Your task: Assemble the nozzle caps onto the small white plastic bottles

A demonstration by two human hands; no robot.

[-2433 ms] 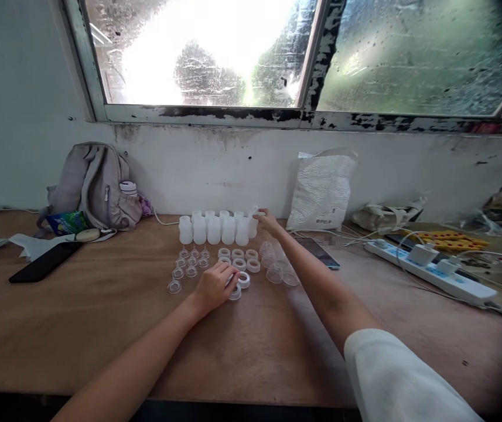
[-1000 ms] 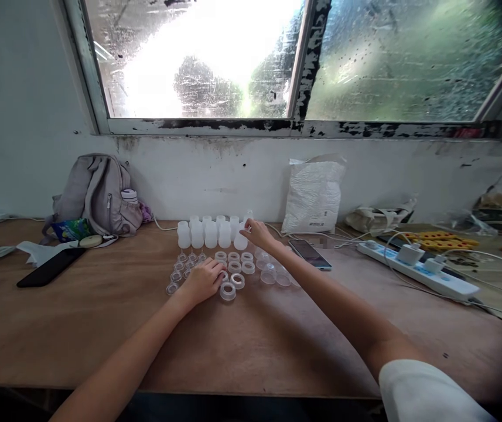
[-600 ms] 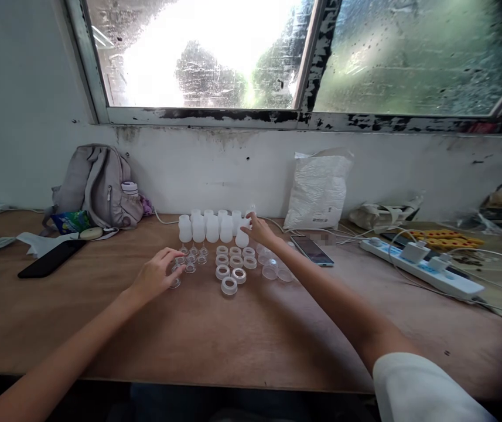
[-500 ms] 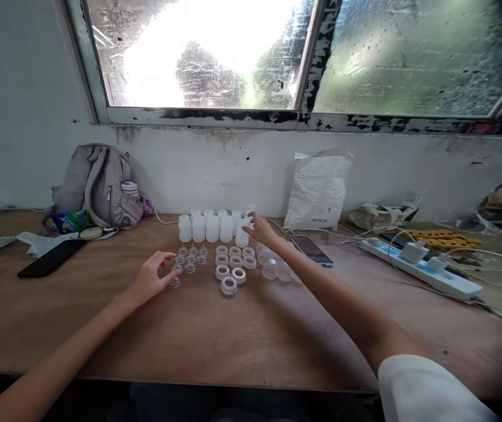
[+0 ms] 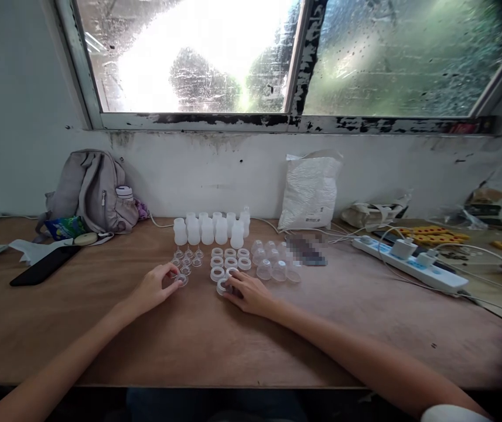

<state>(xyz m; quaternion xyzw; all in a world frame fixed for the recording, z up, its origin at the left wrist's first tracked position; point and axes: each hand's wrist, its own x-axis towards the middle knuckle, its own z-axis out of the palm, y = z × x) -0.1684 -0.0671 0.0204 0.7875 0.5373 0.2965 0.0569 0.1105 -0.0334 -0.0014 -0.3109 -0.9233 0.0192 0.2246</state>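
Observation:
My left hand (image 5: 157, 288) rests on the table with thumb and fingertips curled at the front clear bottle teat (image 5: 183, 280). Several more clear teats (image 5: 196, 261) stand behind it in small rows. My right hand (image 5: 253, 294) reaches in from the right, its thumb and fingers closed on the edge of the nearest whitish screw ring (image 5: 221, 286). Its fingers partly cover another ring behind. Other rings (image 5: 217, 274) lie in rows beyond. Frosted white bottles (image 5: 207, 231) stand upright at the back, and clear dome caps (image 5: 279, 269) sit right of the rings.
Along the wall are a grey backpack (image 5: 86, 190) and a white plastic packet (image 5: 307, 190). A black phone (image 5: 44, 266) lies to the left. On the right, a partly blurred phone (image 5: 318, 259) and a power strip (image 5: 409, 266) with plugs and cables (image 5: 483, 293) lie on the table.
My right hand has come down and toward me from the bottle row to the nearest ring. My left hand stays by the teats, and the front teat has shifted slightly right.

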